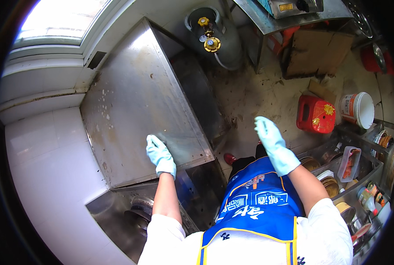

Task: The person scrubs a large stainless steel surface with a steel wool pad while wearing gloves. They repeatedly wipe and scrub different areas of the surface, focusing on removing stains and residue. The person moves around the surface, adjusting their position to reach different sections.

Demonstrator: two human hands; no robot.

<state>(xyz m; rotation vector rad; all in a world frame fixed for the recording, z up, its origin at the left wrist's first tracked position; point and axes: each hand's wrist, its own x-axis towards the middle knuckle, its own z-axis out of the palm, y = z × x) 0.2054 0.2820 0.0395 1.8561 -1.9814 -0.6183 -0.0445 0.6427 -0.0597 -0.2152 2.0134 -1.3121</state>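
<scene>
My left hand (159, 155), in a light blue rubber glove, rests on the stainless steel table (135, 97) near its front edge. Its fingers are curled down, and what lies under them, if anything, is hidden. A greyish smear shows on the metal just beside the fingertips. White spots and brown stains mark the far left of the tabletop. My right hand (274, 145), gloved the same way, hangs in the air over the floor to the right of the table. Its fingers are stretched out side by side, with nothing visible in them.
A gas cylinder (225, 44) with a yellow valve stands behind the table. On the floor at right are a red plastic stool (315, 115) and a white bucket (364, 110). Crowded metal shelving (367, 170) flanks my right side; pans (139, 214) sit at lower left.
</scene>
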